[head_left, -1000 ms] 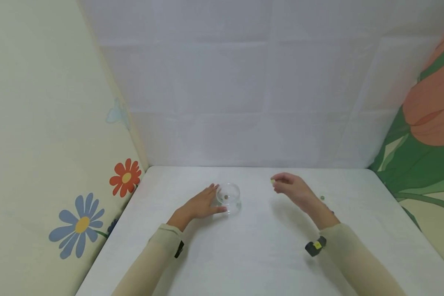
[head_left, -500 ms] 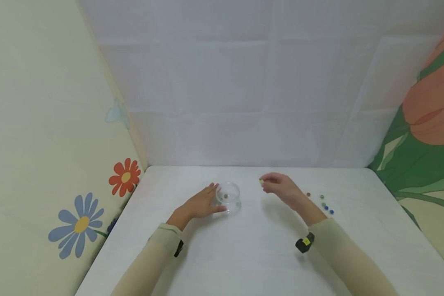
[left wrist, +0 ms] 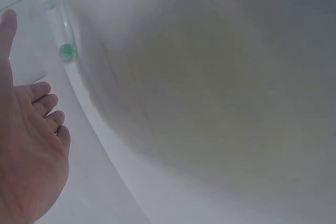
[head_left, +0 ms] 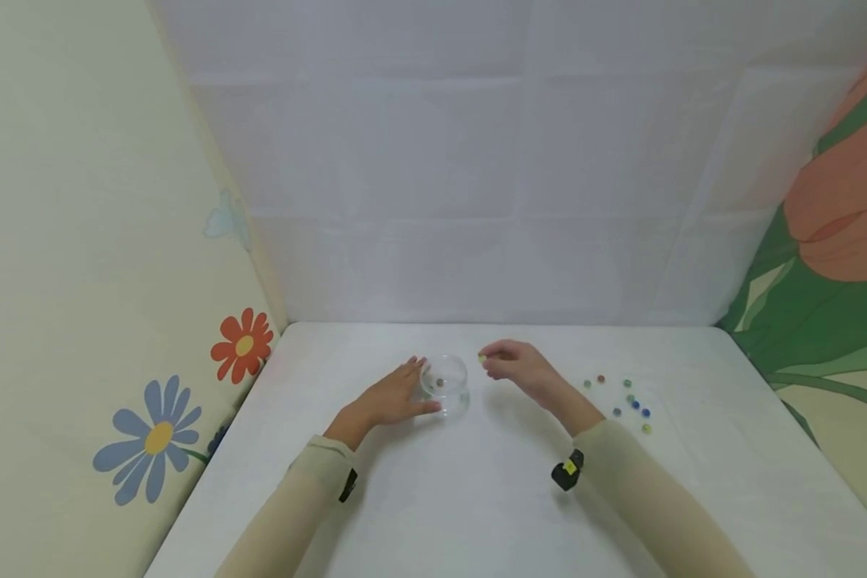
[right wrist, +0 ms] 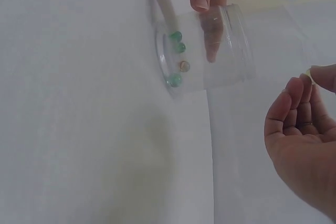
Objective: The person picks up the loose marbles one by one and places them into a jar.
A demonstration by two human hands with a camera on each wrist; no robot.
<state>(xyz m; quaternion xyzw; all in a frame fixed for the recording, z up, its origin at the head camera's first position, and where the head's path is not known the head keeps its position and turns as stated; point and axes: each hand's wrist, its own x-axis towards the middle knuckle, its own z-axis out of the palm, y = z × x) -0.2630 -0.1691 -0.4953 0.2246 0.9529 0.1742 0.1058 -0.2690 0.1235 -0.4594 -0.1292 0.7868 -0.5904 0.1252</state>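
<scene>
My left hand holds a clear jar from its left side, thumb in front and fingers behind. In the right wrist view several marbles lie at the jar's bottom: green ones and a brownish one. My right hand is in the air just right of the jar, apart from it. A small yellow marble is pinched between its thumb and fingertips, partly covered by them. In the left wrist view, the palm and a green marble inside the jar show.
Right of my right forearm, several loose marbles lie on the white table, among them a blue one, a brown one and a yellow one. A white cloth hangs behind the table; flower-patterned cloths flank it.
My right hand has moved left towards the jar with the yellow marble, uncovering more loose marbles on the table. My left hand and the jar have stayed in place.
</scene>
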